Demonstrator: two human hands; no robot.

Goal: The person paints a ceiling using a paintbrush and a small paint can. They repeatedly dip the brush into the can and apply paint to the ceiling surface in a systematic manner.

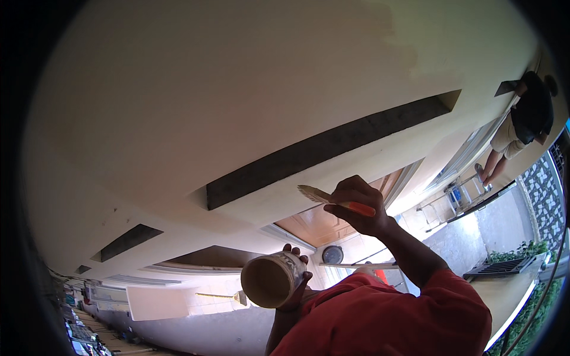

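Observation:
My right hand [361,204] is closed around a paintbrush [314,193] with an orange handle. Its bristles point left, just below the long dark recess [332,147] in the cream wall [237,89]; whether they touch the surface I cannot tell. Lower and to the left, my left hand [300,283] grips a round paint tub [286,270] from its right side, fingers wrapped round it. The tub's open mouth is turned towards me, and its inside looks beige. A patch of differing shade [415,44] shows on the upper right of the wall.
At the far right another person [531,110] in a dark top stands on a stepladder [466,196]. Below the wall are a wooden door [320,222] and a dark round object [332,254]. A long-handled brush [240,298] appears at the lower left. Plants [522,252] grow at the right.

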